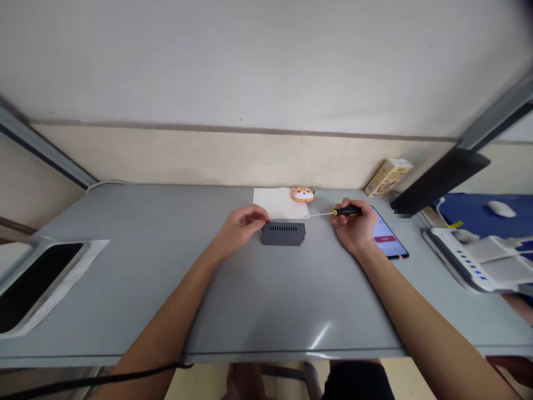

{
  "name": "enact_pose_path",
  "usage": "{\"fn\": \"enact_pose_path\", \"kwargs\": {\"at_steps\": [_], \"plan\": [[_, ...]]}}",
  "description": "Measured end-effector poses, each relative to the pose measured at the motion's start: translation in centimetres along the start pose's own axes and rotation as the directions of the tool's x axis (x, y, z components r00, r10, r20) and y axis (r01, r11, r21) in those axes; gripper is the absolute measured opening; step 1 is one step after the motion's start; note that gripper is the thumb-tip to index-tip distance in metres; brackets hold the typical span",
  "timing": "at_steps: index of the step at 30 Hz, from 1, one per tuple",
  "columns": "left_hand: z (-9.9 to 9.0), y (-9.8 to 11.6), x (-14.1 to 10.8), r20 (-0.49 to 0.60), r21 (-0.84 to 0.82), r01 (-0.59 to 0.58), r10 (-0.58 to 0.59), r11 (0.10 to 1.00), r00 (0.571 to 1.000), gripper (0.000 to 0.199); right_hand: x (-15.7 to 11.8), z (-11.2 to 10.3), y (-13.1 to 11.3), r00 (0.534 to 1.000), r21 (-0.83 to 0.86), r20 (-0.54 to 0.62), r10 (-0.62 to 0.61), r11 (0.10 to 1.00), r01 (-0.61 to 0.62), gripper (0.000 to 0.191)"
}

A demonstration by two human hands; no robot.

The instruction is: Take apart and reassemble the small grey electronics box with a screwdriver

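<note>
A dark grey box (283, 234) with a row of slots along its top lies on the grey table. My left hand (240, 229) is at its upper left corner, fingers closed together; whether they pinch the box or something small there is hidden. My right hand (353, 223) grips a screwdriver (347, 210) by its black and yellow handle. The thin shaft points left, its tip just above and right of the box, apart from it. Behind the box lies a white sheet (272, 203), with an orange and white animal-face item (303, 194) at its right edge.
Beside my right wrist lies a lit phone (389, 239). Further right are a carton (388, 178), a black upright object (441, 180) and a white power strip (453, 258) with plugs. A black-topped tray (37, 283) is at the far left. The wall (208, 155) borders the table (145, 278).
</note>
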State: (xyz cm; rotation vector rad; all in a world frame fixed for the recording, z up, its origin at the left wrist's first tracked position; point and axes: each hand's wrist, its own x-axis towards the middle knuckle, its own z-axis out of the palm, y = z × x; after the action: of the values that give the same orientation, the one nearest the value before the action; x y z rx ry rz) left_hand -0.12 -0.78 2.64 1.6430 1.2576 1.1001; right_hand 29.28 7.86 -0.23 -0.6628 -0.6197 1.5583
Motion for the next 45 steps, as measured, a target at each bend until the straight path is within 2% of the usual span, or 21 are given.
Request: {"fn": "enact_pose_path", "kwargs": {"at_steps": [4,13,21,34,40,45], "plan": [[0.1,-0.2,0.0,-0.008,-0.001,-0.007,0.007,1.0,1.0,0.012,0.2,-0.3,-0.2,1.0,0.0,-0.005,0.005,1.0,-0.005,0.008],[0.0,-0.6,0.1,0.02,-0.003,0.054,-0.054,0.999,0.998,0.018,0.2,-0.5,-0.5,1.0,-0.017,0.013,0.027,0.999,-0.027,0.009],[-0.3,0.3,-0.1,0.154,0.043,0.064,-0.07,0.997,0.986,0.024,0.1,-0.1,-0.2,1.0,-0.047,0.009,0.029,0.998,-0.029,0.012],[-0.8,0.0,-0.3,0.215,-0.014,0.133,-0.127,0.991,0.968,0.034,-0.3,0.6,-0.1,0.998,-0.023,-0.03,0.048,0.999,-0.048,0.015],[-1.5,-0.1,-0.7,0.301,0.001,0.166,-0.159,0.986,0.94,0.042,-0.3,0.4,0.1,0.999,-0.013,-0.026,0.035,0.999,-0.035,0.016],[-1.7,0.3,-0.9,0.274,0.02,0.168,-0.167,0.986,0.947,0.04,-0.2,0.3,0.0,0.999,-0.008,-0.012,0.053,0.999,-0.053,0.015]]}}
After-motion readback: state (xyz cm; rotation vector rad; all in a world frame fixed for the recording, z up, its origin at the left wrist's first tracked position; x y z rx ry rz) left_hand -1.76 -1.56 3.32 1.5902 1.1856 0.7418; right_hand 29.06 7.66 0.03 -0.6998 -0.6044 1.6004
